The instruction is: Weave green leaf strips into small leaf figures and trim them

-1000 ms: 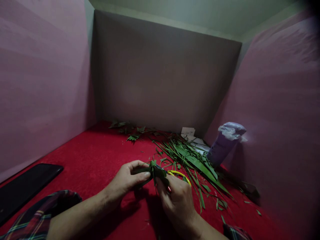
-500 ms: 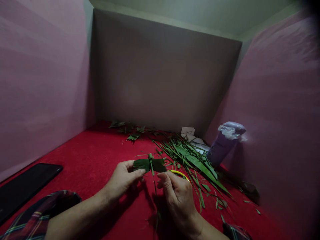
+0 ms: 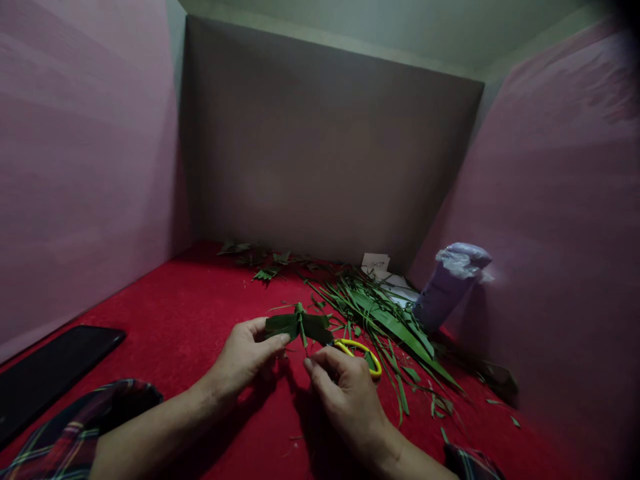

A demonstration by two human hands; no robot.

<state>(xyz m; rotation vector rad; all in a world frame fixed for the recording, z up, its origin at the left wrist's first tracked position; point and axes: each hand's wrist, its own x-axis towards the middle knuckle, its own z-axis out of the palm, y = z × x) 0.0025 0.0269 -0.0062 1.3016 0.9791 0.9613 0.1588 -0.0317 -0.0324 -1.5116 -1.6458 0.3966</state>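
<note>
A small figure made of green leaf (image 3: 317,327) is held up over the red cloth, with two flat wings, a knotted top and a narrow tail, much like a dragonfly. My left hand (image 3: 249,357) is closed on its left wing, thumb in front and fingers behind. Below the body, my right hand (image 3: 350,390) pinches the thin end of the tail between thumb and forefinger. Scissors (image 3: 376,366) with a yellow handle lie just behind my right hand, their blades mostly hidden by the hand and the right wing.
Long grass blades and leaf strips (image 3: 390,327) are heaped at right of centre. Behind them are white papers (image 3: 376,263) and a purple, plastic-topped packet (image 3: 447,290). Lobed leaves (image 3: 267,274) lie at the back, a black phone-like slab (image 3: 60,373) at left. Walls rise on three sides.
My right hand has come off the figure's right wing and body, moved down, and now pinches the tail's end. The wings have come into full view; the long dangling strand below no longer shows.
</note>
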